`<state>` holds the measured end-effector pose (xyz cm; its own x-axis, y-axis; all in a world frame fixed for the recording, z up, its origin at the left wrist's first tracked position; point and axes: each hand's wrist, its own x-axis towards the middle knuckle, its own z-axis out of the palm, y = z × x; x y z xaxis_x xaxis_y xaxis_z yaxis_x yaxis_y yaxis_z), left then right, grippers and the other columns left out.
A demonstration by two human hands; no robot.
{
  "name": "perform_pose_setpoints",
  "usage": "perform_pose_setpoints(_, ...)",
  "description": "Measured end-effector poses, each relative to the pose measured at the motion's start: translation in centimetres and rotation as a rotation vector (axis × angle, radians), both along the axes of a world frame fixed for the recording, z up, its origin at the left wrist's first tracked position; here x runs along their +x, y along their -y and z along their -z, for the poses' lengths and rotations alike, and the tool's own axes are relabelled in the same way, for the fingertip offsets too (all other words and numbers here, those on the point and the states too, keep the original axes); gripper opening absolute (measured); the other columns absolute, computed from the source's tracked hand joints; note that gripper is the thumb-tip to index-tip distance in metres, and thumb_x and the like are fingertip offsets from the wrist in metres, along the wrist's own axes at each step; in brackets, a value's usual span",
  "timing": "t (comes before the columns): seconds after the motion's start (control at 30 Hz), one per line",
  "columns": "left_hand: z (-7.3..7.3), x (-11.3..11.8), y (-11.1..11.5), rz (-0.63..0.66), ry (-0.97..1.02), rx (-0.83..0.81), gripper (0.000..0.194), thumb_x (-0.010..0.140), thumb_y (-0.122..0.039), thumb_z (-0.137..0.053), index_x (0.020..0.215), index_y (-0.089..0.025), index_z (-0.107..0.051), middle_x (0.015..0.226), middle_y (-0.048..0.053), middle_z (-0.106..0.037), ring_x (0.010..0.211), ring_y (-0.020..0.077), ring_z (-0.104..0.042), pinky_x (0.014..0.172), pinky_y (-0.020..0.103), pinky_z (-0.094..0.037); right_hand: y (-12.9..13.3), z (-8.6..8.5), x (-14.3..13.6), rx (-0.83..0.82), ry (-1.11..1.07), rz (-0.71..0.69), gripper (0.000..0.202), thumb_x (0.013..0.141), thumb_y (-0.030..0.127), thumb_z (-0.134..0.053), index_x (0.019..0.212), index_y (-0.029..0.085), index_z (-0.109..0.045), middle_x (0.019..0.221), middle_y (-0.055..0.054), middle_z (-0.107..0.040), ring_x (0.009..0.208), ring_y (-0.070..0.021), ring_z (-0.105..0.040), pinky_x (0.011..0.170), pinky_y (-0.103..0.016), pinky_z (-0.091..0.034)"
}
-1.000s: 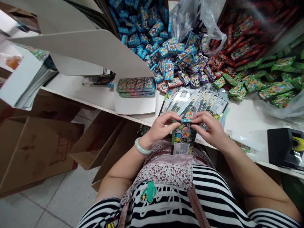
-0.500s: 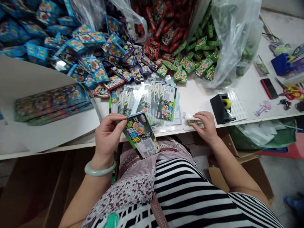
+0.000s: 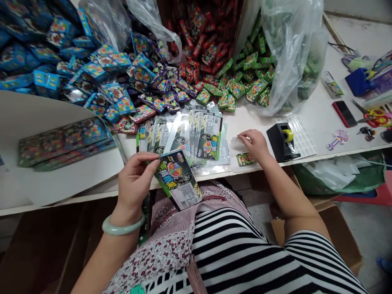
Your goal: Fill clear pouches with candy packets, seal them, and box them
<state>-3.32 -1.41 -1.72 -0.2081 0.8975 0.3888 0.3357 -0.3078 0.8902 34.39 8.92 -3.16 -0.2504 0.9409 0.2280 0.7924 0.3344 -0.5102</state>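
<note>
My left hand (image 3: 137,179) pinches the upper left corner of a black and green printed packet (image 3: 179,177), tilted over my lap at the table's front edge. To the right, my right hand (image 3: 254,143) has its thumb and finger closed on a clear plastic piece (image 3: 237,141) above the tabletop. Just below those fingers a small green printed card (image 3: 246,159) lies near the edge. Between my hands, several similar packets (image 3: 209,136) overlap on clear sleeves.
Heaps of small blue boxes (image 3: 45,77), red boxes (image 3: 211,53) and green boxes (image 3: 257,87) line the back. Right of my right hand stands a black tape dispenser (image 3: 278,143); beyond it lie a red phone (image 3: 344,113) and scissors (image 3: 375,116). A curved white sheet (image 3: 61,179) is at left.
My right hand has lifted away from the small green card, which now lies uncovered, and has moved back with the clear piece. My left hand keeps the packet, nearly unmoved.
</note>
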Motion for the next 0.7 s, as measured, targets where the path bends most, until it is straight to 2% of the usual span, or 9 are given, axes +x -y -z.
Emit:
perform_pose_setpoints(0.13,-0.1,0.0,-0.2,0.018,-0.003,-0.001,0.011,0.082,-0.027,-0.077,0.091,-0.033,-0.073,0.088,-0.005,-0.072,0.081,0.0156,-0.064,0.062,0.028,-0.053,-3.1,0.7,-0.1,-0.089,-0.037,0.067,0.016,0.088,0.029,-0.060,0.086,0.021,-0.074,0.094,-0.009,-0.076,0.090,-0.0245,-0.066,0.088,-0.039,-0.046)
perform_pose_setpoints(0.2,-0.1,0.1,-0.3,0.034,0.005,0.006,0.010,0.083,-0.026,-0.076,0.091,-0.031,-0.073,0.089,-0.004,-0.072,0.083,0.0152,-0.064,0.064,0.028,-0.053,-4.0,1.1,0.0,-0.078,-0.093,0.103,0.015,0.086,0.030,-0.060,0.085,0.020,-0.072,0.094,-0.009,-0.075,0.092,-0.0238,-0.065,0.088,-0.038,-0.046)
perform_pose_setpoints(0.27,-0.4,0.4,-0.3,0.054,0.009,0.006,0.009,0.083,-0.026,-0.075,0.092,-0.028,-0.072,0.089,-0.002,-0.071,0.083,0.0150,-0.064,0.067,0.028,-0.052,-4.6,1.2,0.2,-0.025,-0.241,0.179,0.018,0.087,0.035,-0.058,0.086,0.020,-0.069,0.093,-0.009,-0.073,0.091,-0.0219,-0.064,0.085,-0.036,-0.048)
perform_pose_setpoints(0.33,-0.7,0.8,-0.4,0.062,0.014,-0.024,0.008,0.084,-0.027,-0.073,0.092,-0.026,-0.071,0.089,0.000,-0.069,0.084,0.0151,-0.064,0.071,0.028,-0.052,-4.7,0.4,0.3,0.051,-0.440,0.262,0.024,0.088,0.042,-0.055,0.089,0.021,-0.065,0.091,-0.007,-0.069,0.088,-0.0202,-0.064,0.081,-0.034,-0.049)
perform_pose_setpoints(0.4,-1.2,1.5,-0.5,0.065,0.023,-0.054,0.007,0.085,-0.029,-0.072,0.090,-0.024,-0.069,0.089,0.001,-0.067,0.085,0.0151,-0.063,0.075,0.029,-0.051,-4.2,-1.5,-0.3,0.127,-0.562,0.272,0.027,0.089,0.048,-0.055,0.090,0.023,-0.063,0.092,-0.005,-0.066,0.091,-0.0202,-0.064,0.083,-0.035,-0.049)
perform_pose_setpoints(0.47,-1.6,2.1,-0.6,0.072,0.028,-0.056,0.010,0.085,-0.031,-0.071,0.087,-0.023,-0.067,0.087,0.001,-0.065,0.084,0.0147,-0.063,0.076,0.029,-0.050,-3.1,-4.3,-2.1,0.146,-0.565,0.159,0.026,0.089,0.050,-0.058,0.088,0.025,-0.063,0.097,-0.006,-0.066,0.099,-0.0218,-0.063,0.088,-0.037,-0.049)
perform_pose_setpoints(0.5,-1.8,2.4,-0.6,0.080,0.024,-0.049,0.012,0.085,-0.033,-0.071,0.086,-0.022,-0.066,0.085,0.001,-0.064,0.083,0.0144,-0.062,0.075,0.028,-0.049,-2.4,-5.8,-3.3,0.100,-0.544,0.064,0.026,0.089,0.050,-0.059,0.085,0.025,-0.064,0.099,-0.006,-0.066,0.101,-0.0225,-0.063,0.091,-0.039,-0.048)
perform_pose_setpoints(0.6,-2.1,2.9,-0.6,0.107,0.005,-0.047,0.013,0.086,-0.034,-0.069,0.086,-0.022,-0.064,0.082,0.000,-0.062,0.079,0.0139,-0.060,0.072,0.028,-0.048,0.1,-9.9,-8.3,-0.202,-0.459,-0.350,0.024,0.086,0.047,-0.065,0.076,0.026,-0.065,0.095,-0.006,-0.069,0.095,-0.0229,-0.064,0.093,-0.043,-0.048)
perform_pose_setpoints(0.7,-2.4,2.9,-0.3,0.141,0.015,-0.045,0.014,0.088,-0.035,-0.065,0.085,-0.022,-0.062,0.082,0.001,-0.062,0.077,0.0143,-0.059,0.071,0.029,-0.047,1.5,-11.5,-13.2,-0.355,-0.393,-0.644,0.025,0.086,0.045,-0.067,0.073,0.024,-0.066,0.090,-0.004,-0.070,0.087,-0.0203,-0.064,0.088,-0.041,-0.049)
